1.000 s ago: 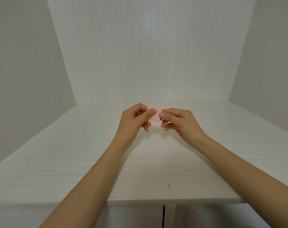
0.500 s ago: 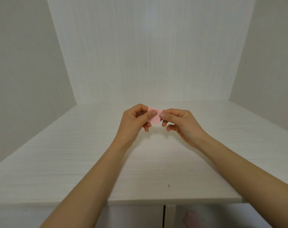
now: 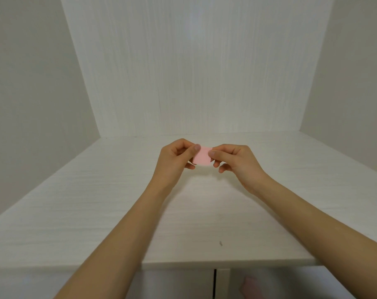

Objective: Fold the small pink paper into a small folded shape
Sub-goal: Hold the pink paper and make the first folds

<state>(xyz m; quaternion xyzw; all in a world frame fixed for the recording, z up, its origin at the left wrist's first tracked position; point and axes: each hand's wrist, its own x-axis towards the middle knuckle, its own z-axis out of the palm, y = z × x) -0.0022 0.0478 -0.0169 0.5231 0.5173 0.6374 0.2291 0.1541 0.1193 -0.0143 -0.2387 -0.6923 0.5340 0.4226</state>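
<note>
Above the table: we find both hands raised mid-air, the paper between them, well clear of the top.
Left wall: plain grey panel, nothing on it that we can see.
Table (image 3: 97,212): white wood-grain top; one small dark speck (image 3: 220,243) near the front edge.
Left hand (image 3: 174,158): thumb laid flat on the paper's near face at its upper left corner, the other fingers curled behind; we read this as a pinch, though the contact at the back is hidden.
Paper (image 3: 201,158): small, pink, roughly square face turned toward us; it looks already doubled, but we cannot count the layers.
Right hand (image 3: 235,160): thumb and forefinger pinch the right edge, the remaining fingers curled loosely below and touching nothing.
Reason for hold: in our judgement, gripping opposite edges keeps the sheet taut and square, so the next crease can be aligned.
Progress: partway, we judge; no finished shape is evident.
</note>
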